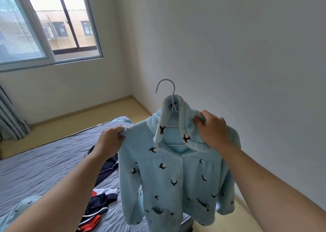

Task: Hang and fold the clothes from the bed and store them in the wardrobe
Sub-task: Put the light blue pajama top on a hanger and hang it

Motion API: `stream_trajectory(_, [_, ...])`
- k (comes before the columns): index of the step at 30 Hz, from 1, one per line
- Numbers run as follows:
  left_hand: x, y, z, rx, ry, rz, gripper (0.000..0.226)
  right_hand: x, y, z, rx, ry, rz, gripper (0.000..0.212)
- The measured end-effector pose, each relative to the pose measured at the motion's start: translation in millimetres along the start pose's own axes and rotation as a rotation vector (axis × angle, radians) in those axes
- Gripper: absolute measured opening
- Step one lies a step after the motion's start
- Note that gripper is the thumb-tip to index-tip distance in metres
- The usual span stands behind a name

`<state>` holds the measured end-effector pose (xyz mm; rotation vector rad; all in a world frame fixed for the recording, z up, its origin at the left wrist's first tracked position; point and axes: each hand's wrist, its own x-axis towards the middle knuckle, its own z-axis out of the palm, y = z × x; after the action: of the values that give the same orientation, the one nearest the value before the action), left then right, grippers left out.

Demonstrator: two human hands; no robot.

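Note:
A light blue fleece top (176, 175) printed with small dark birds hangs on a white hanger (169, 89), held up in the air over the bed's corner. My left hand (111, 140) pinches its left shoulder. My right hand (211, 127) grips the right shoulder by the collar. The hanger's hook sticks up above the collar. On the bed (44, 161) lie a dark navy garment (107, 166) and a navy, white and red garment (95, 208). Another light blue piece (19, 208) with the same print lies at the lower left.
A window (44, 23) fills the upper left, with a grey curtain (10, 115) at the left edge. White walls meet in the corner behind the top. A strip of beige floor (84, 119) runs between the bed and the walls.

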<state>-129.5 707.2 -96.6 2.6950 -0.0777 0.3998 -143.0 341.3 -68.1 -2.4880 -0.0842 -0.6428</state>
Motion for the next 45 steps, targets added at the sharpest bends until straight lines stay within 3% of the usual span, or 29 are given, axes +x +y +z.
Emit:
stream_trajectory(3, [-0.7, 1.1, -5.5, 0.007, 0.001, -0.033, 0.032, -7.1, 4.3, -7.9, 0.051, 0.036, -0.026, 0.029])
stream_trajectory(8, [-3.1, 6.0, -7.3, -0.044, 0.063, -0.015, 0.002, -13.6, 13.1, -14.1, 0.009, 0.138, -0.109, 0.024])
stream_trajectory(12, [-5.7, 16.4, -5.9, -0.167, 0.142, -0.052, 0.006, -15.0, 23.3, -17.7, -0.021, 0.166, -0.075, 0.023])
stream_trajectory(18, [-32.1, 44.0, 11.2, -0.194, 0.388, -0.094, 0.009, -15.9, 20.3, -19.8, -0.091, 0.230, 0.016, 0.021])
stream_trajectory(21, [-51.1, 51.5, 30.7, -0.038, 0.220, -0.151, 0.008, -14.2, 16.0, -22.9, -0.060, 0.265, -0.072, 0.016])
stream_trajectory(24, [-41.1, 56.0, 22.5, 0.055, 0.186, -0.092, 0.039, -12.5, 15.3, -26.0, -0.007, 0.265, -0.146, 0.021])
stream_trajectory(27, [-21.7, 78.4, 11.9, 0.025, 0.101, 0.188, 0.078, -9.8, 11.7, -29.5, 0.046, 0.271, -0.144, 0.030])
stream_trajectory(30, [-6.3, 103.8, 11.6, -0.092, 0.018, 0.283, 0.094, -6.4, 9.2, -34.1, 0.079, 0.217, -0.139, 0.033])
stream_trajectory(35, [2.7, 142.2, 21.1, -0.113, -0.027, 0.375, 0.084, -5.6, 12.6, -41.1, 0.133, 0.148, 0.008, 0.046])
stream_trajectory(42, [-10.0, 173.7, 31.8, -0.049, 0.093, 0.278, 0.081, -13.8, 31.3, -52.4, 0.179, 0.040, 0.225, 0.042])
stream_trajectory(45, [-10.3, 187.7, 33.4, -0.036, 0.090, 0.317, 0.080, -14.6, 33.1, -56.3, 0.130, 0.130, 0.383, 0.052])
